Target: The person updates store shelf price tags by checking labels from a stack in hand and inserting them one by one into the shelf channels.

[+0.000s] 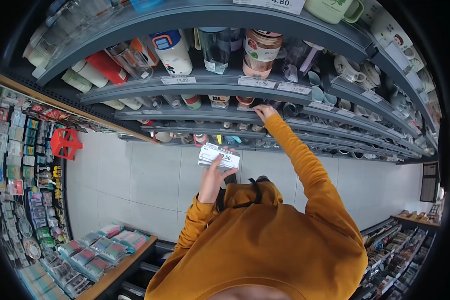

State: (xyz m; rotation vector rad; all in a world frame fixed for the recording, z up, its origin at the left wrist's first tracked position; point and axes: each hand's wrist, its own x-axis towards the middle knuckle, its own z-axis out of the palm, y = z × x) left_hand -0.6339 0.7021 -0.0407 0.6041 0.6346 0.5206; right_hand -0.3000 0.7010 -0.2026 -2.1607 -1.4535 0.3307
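My left hand (214, 179) holds a stack of white price cards (219, 156), its thumb lying on the top card. Up at the shelving, my right hand (266, 113) reaches to the front edge of a grey shelf (185, 115), below the row of cups and bottles. Its fingers are pressed together at the shelf's label strip, and anything between them is too small to make out. Just above and left of that hand stands a brown-pink cup (245, 101). On the shelf edge above are price labels, one reading 47.00 (256, 82).
Shelves of bottles and mugs curve across the top. A red stool (66, 144) stands on the tiled floor (152, 175) at the left, beside racks of hanging goods. Packaged items (97, 252) lie on a wood-edged display at lower left. More shelving (400, 255) is at lower right.
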